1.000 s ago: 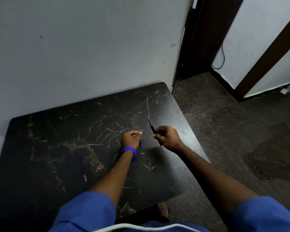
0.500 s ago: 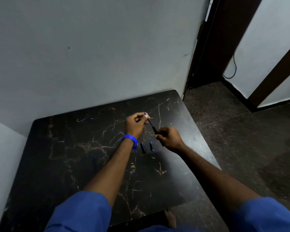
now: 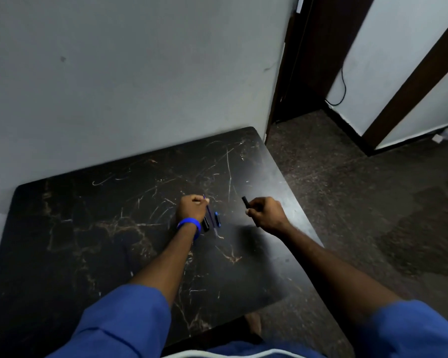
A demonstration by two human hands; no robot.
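Note:
A pen lies in pieces over a black marble-patterned table. My left hand, with a blue wristband, pinches a thin blue refill that slants down toward the tabletop. My right hand grips the black pen barrel, held apart to the right with its end pointing up-left. Two small parts rest on the table between my hands: a black piece beside my left wrist and a blue piece just right of the refill.
The table stands against a grey wall. Its right edge borders a dark speckled floor. A dark door frame and a hanging black cable are at the back right. My bare foot shows under the table's near edge.
The refill has come out of the barrel: my left hand drew it away to the left and lower, while my right hand moved right with the empty barrel.

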